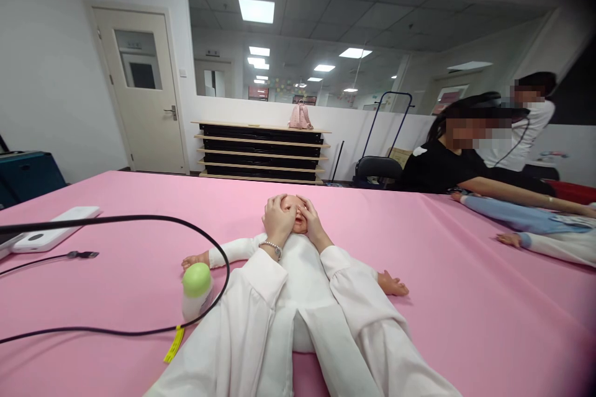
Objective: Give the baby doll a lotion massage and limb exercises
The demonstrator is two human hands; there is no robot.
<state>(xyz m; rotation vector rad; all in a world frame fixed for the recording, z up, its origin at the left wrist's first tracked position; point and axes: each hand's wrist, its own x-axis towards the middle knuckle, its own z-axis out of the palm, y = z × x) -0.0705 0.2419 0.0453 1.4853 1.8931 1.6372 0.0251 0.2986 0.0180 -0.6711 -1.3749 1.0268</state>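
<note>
A baby doll point(305, 267) in white clothes lies on its back on the pink table, its arms spread out to both sides. My left hand point(278, 221) is curved around one side of the doll's head, with the thumb by its nose. On the opposite side, my right hand point(315, 223) cups the cheek and temple. Between the two hands part of the doll's face point(299, 221) shows; the back of its head is hidden. A bottle with a green cap point(196, 282) stands beside the doll's arm, left of my left sleeve.
A black cable point(139, 218) loops over the pink table point(139, 285) at left, near a white power bank point(58, 229). At right, a person in black point(440, 167) reaches toward another doll point(526, 217). Behind the table are stacked shelves point(261, 152) and a chair point(378, 169).
</note>
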